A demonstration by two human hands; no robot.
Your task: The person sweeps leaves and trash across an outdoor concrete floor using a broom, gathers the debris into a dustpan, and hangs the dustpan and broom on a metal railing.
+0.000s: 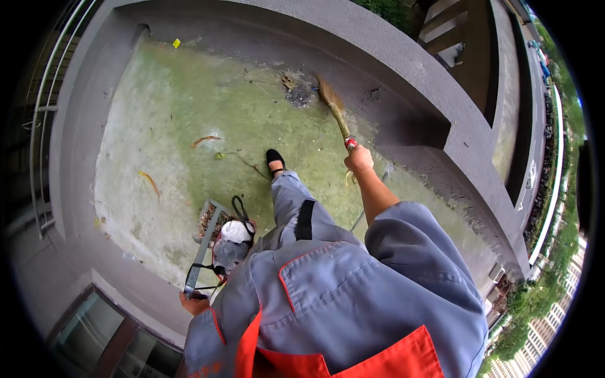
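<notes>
My right hand (360,159) is closed around the handle of a straw broom (341,120), near red-and-white wrapping. The broom's bristles touch the ground close to the wall, beside a small heap of dark debris and dry leaves (297,93). Low on the left, my left hand (195,305) grips the upper end of a long-handled grey dustpan (203,251); its fingers are partly hidden. Dry leaves and bits lie in the pan. A bag with black straps (238,203), holding white and grey things, hangs against the dustpan handle by my left side.
A low concrete wall (403,75) curves around the mossy floor (246,132). Long dry leaves (149,183), a twig with a green leaf (242,161) and a yellow scrap (176,43) lie about. My black shoe (274,159) is forward. A metal railing (39,126) stands left, windows (94,327) below it.
</notes>
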